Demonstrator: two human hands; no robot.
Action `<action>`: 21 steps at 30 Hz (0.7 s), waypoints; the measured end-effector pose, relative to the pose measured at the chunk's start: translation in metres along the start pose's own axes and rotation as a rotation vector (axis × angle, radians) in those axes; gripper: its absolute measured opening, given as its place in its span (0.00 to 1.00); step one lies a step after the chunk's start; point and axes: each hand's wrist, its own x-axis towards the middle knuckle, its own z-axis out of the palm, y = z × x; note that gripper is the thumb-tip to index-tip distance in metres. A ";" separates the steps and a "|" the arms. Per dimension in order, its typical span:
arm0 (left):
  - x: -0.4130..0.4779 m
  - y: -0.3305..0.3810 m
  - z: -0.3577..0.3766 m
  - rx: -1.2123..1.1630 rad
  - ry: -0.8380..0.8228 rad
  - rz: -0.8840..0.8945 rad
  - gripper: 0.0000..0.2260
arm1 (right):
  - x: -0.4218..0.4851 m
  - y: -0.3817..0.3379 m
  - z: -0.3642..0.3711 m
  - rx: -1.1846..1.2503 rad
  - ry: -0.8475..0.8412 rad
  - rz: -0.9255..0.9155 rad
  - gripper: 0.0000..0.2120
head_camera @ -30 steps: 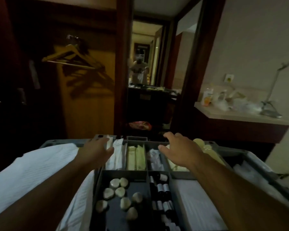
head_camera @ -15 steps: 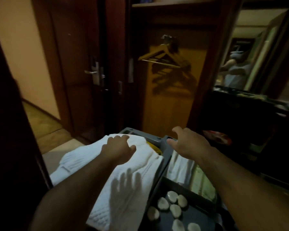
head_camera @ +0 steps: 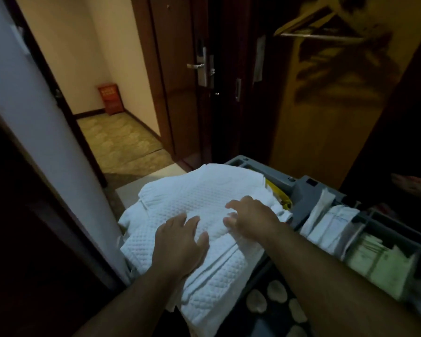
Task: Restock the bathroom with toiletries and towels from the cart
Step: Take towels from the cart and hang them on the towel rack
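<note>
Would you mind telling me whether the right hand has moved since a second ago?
Yes. The right hand has moved left, from over the toiletry packets, past the cart's grey rim, onto the white towels.

Dim room, dark wooden door (head_camera: 180, 76), cream wall (head_camera: 83, 45), patterned carpet (head_camera: 122, 142), wooden hanger (head_camera: 314, 20)

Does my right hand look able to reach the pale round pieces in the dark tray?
Likely yes: the right hand is on the white towels, and the pale round pieces lie uncovered near its forearm.
</note>
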 end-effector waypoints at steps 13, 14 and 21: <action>0.000 -0.006 0.011 -0.061 0.108 -0.050 0.23 | 0.006 0.000 0.042 -0.006 0.124 0.039 0.18; -0.002 -0.005 0.011 -0.072 0.106 -0.053 0.24 | 0.005 0.000 0.042 0.001 0.130 0.042 0.19; -0.026 -0.001 0.006 -0.107 0.048 -0.222 0.23 | 0.001 -0.002 0.037 0.022 0.101 0.046 0.19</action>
